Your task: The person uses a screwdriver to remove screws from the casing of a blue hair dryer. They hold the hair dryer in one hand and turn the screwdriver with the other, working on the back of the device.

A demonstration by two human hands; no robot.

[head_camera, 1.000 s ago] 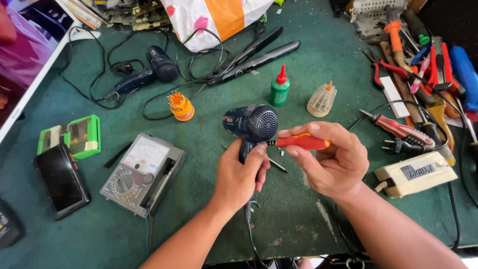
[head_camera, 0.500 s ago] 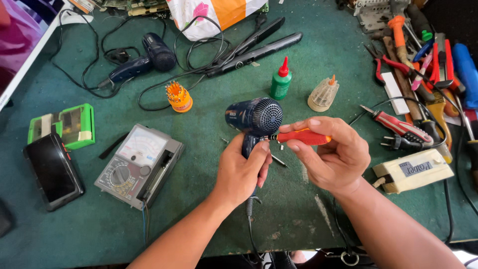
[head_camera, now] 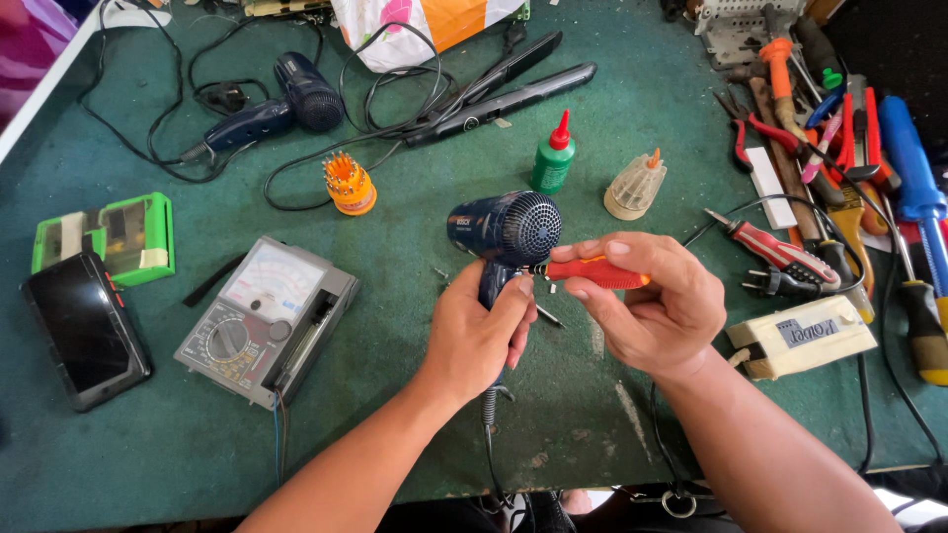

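The left hand (head_camera: 479, 336) is closed around the handle of a dark blue hair dryer (head_camera: 506, 237), holding it above the green table (head_camera: 415, 444) with the grille facing up. The right hand (head_camera: 647, 311) pinches a red-handled screwdriver (head_camera: 588, 271), its tip at the dryer's body. The dryer looks light, rigid, smooth plastic; the handle seems the surest hold. A multimeter (head_camera: 265, 321) lies nearby to the left.

Hair dryer (head_camera: 506, 229) in left hand (head_camera: 476, 336), screwdriver (head_camera: 589, 271) in right hand (head_camera: 654, 308)
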